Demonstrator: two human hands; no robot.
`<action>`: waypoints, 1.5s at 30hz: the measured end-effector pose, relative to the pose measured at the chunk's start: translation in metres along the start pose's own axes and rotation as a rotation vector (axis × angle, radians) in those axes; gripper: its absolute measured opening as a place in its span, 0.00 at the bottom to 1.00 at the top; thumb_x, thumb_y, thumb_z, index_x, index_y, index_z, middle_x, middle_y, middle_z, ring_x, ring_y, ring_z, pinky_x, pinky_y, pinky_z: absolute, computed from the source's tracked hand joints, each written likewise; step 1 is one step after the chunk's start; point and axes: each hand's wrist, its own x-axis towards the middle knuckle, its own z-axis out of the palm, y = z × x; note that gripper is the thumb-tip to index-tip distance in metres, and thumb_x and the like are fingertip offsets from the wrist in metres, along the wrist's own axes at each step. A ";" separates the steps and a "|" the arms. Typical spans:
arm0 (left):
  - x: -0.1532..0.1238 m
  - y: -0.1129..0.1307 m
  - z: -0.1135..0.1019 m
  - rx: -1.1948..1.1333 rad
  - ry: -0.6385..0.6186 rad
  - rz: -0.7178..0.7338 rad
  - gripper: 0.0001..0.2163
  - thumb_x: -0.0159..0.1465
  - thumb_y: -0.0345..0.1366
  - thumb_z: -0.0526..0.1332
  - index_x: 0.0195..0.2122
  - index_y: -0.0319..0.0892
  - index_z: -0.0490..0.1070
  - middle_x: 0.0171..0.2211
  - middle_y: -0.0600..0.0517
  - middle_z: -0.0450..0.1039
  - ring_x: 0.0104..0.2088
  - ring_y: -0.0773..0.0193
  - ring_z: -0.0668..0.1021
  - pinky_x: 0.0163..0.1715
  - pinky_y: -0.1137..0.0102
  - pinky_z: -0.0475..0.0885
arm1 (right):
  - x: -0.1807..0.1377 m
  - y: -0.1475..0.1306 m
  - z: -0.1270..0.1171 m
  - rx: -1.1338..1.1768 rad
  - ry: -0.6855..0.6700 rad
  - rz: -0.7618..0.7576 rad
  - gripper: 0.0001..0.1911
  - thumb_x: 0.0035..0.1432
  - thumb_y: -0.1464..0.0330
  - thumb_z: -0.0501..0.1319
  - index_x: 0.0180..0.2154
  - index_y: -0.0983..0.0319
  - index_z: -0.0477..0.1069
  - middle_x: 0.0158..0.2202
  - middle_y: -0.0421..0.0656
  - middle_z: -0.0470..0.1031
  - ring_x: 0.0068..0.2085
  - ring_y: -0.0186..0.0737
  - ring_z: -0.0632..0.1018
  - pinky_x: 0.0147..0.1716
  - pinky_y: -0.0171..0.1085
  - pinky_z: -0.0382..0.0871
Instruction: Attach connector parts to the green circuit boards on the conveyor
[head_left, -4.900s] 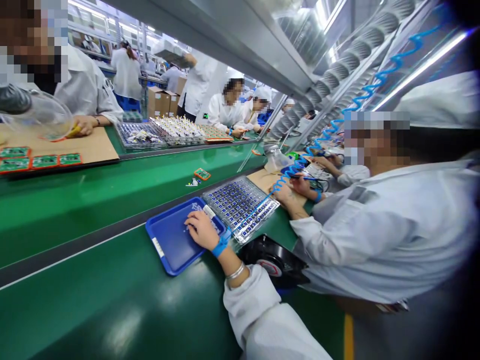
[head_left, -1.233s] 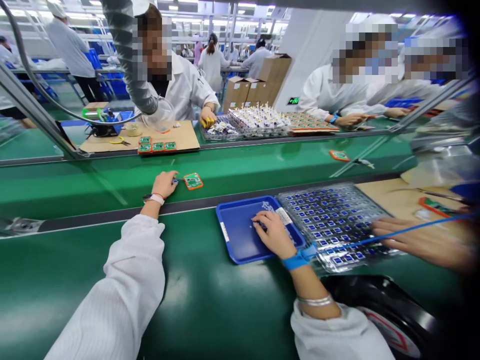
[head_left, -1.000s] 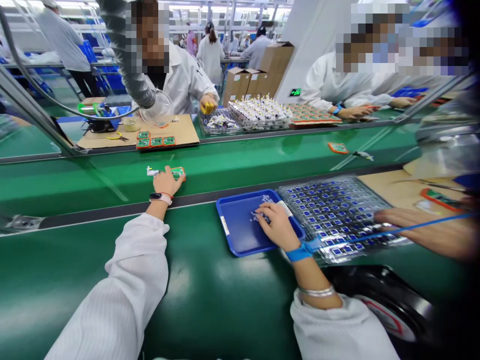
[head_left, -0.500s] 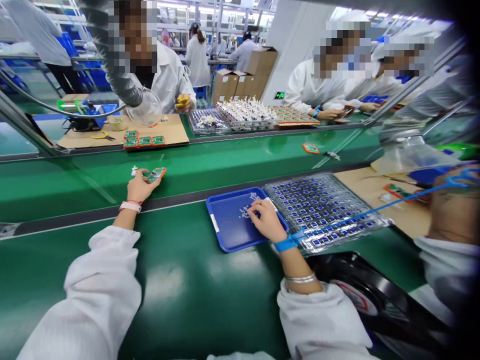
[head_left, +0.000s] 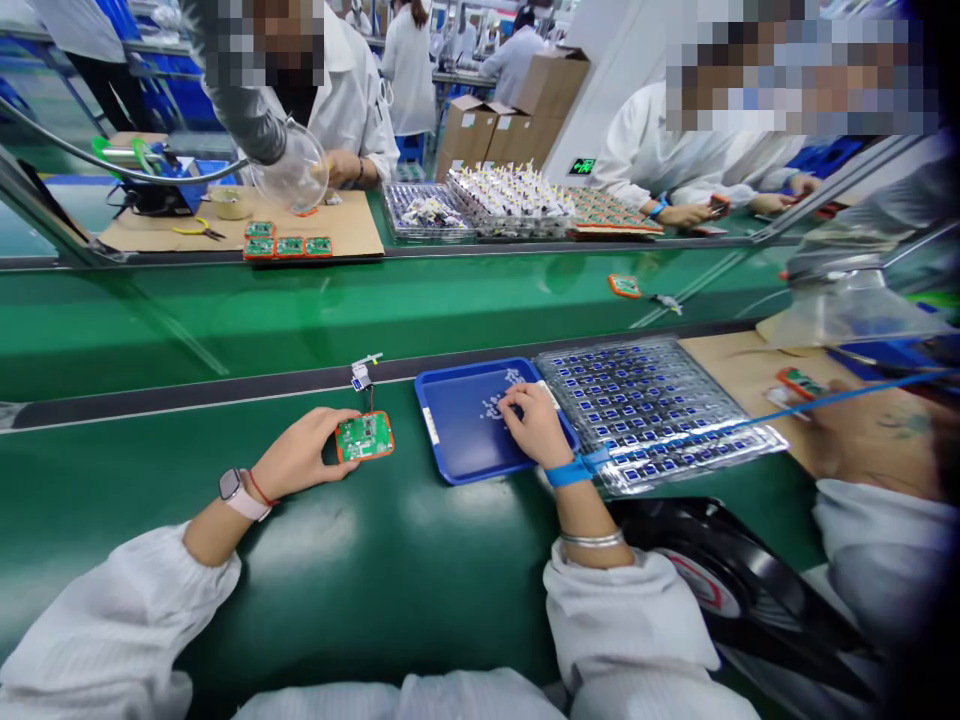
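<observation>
My left hand [head_left: 298, 459] grips a small green circuit board in an orange frame [head_left: 365, 437] by its left edge, on the green bench in front of me. A short wire runs from the board to a small white connector [head_left: 363, 373]. My right hand [head_left: 534, 424] rests inside a blue tray [head_left: 460, 437], fingertips curled down among several tiny white parts [head_left: 499, 398]; whether they pinch one is hidden. A blue wrist strap is on that arm.
A clear blister tray of small blue parts [head_left: 646, 408] lies right of the blue tray. A neighbour's arm [head_left: 862, 440] rests on a cardboard mat. Another framed board [head_left: 625, 286] rides the green conveyor. Workers, trays and boxes line the far side.
My left hand picked the framed board off the conveyor belt and pulled it back onto the bench near me. My right hand stayed in the blue tray.
</observation>
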 end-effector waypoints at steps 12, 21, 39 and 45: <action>-0.009 0.013 0.006 0.034 -0.038 -0.004 0.28 0.59 0.50 0.58 0.57 0.43 0.57 0.53 0.43 0.66 0.53 0.50 0.67 0.51 0.58 0.62 | -0.001 0.003 0.001 -0.056 -0.022 -0.012 0.07 0.55 0.69 0.56 0.26 0.61 0.68 0.36 0.49 0.70 0.41 0.47 0.70 0.43 0.48 0.65; -0.012 0.021 0.009 -0.035 -0.095 0.066 0.29 0.57 0.51 0.60 0.56 0.42 0.60 0.49 0.44 0.67 0.49 0.53 0.69 0.48 0.61 0.63 | 0.004 -0.007 -0.009 -0.047 -0.075 -0.029 0.06 0.54 0.71 0.54 0.25 0.61 0.66 0.38 0.51 0.68 0.43 0.49 0.70 0.45 0.51 0.63; 0.002 0.035 0.024 -0.501 0.136 -0.115 0.05 0.60 0.34 0.60 0.30 0.41 0.76 0.38 0.50 0.76 0.39 0.63 0.76 0.43 0.66 0.70 | -0.023 -0.162 0.053 0.537 -0.337 -0.057 0.06 0.59 0.70 0.53 0.29 0.60 0.65 0.43 0.47 0.66 0.48 0.43 0.68 0.48 0.46 0.64; 0.006 0.038 0.026 -0.451 0.112 -0.154 0.05 0.57 0.30 0.60 0.27 0.40 0.75 0.33 0.50 0.77 0.36 0.63 0.77 0.40 0.68 0.70 | -0.027 -0.160 0.058 0.528 -0.335 0.003 0.07 0.58 0.71 0.53 0.28 0.60 0.64 0.40 0.47 0.66 0.45 0.43 0.69 0.46 0.45 0.65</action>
